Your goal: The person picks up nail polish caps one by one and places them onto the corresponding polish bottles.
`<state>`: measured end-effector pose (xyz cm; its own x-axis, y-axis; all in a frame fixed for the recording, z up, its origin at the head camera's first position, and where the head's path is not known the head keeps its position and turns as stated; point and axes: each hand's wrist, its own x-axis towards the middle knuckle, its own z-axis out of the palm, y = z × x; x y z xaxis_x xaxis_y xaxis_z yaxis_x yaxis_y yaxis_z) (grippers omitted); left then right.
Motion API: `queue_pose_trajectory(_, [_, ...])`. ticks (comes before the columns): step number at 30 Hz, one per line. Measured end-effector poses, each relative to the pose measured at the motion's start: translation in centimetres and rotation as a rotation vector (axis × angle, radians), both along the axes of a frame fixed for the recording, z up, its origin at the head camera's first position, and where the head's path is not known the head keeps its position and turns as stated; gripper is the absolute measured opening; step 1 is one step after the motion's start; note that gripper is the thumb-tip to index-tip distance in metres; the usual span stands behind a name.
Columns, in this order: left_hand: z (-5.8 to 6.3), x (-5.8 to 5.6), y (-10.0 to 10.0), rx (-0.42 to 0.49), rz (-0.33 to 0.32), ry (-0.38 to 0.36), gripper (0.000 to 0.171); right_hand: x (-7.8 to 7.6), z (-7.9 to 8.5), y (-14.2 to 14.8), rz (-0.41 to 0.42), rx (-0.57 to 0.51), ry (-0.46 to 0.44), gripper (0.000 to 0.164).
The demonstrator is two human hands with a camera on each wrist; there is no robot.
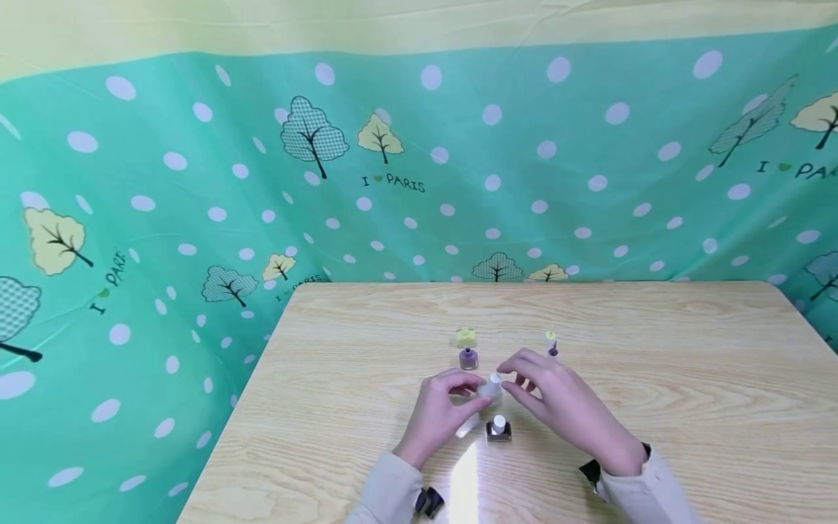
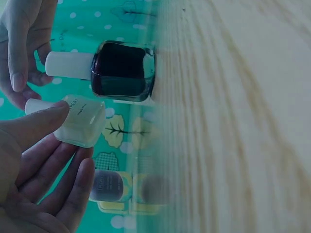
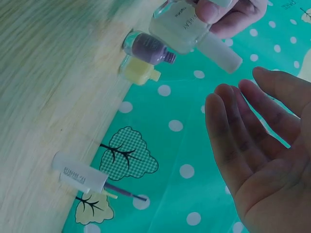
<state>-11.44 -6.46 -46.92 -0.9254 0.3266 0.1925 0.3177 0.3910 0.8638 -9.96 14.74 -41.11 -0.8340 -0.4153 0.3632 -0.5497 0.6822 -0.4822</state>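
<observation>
My left hand [image 1: 437,413] pinches a bottle of whitish nail polish [image 2: 86,121] between thumb and fingers, a little above the table. Its white cap [image 3: 221,54] is on and tilts toward my right hand [image 1: 556,397]. The fingers of that hand are spread loosely around the cap's end, and the right wrist view shows a gap between them and it. Close in front of both hands stands a dark nail polish bottle [image 1: 499,434] with its white cap on.
Beyond my left hand, a purple nail polish bottle [image 1: 468,359] and a yellow one [image 1: 465,338] stand uncapped. White brush caps [image 3: 80,171] stand upright past my right hand, brushes pointing up. A patterned green cloth [image 1: 406,145] hangs behind the wooden table [image 1: 687,407].
</observation>
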Motion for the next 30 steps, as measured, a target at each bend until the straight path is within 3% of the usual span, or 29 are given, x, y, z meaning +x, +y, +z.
queue_pose_trajectory(9, [-0.4, -0.4, -0.1, -0.032, 0.033, -0.066, 0.027, 0.2, -0.3, 1.3, -0.04, 0.018, 0.005, 0.018])
queue_pose_trajectory(22, [-0.9, -0.4, 0.0, 0.042, 0.027, -0.179, 0.027, 0.4, -0.9, 2.6, -0.089, 0.026, -0.056, 0.019])
queue_pose_trajectory(30, [-1.1, -0.4, 0.1, 0.05, 0.017, -0.205, 0.027, 0.6, -1.3, 3.6, -0.11, 0.032, -0.036, 0.021])
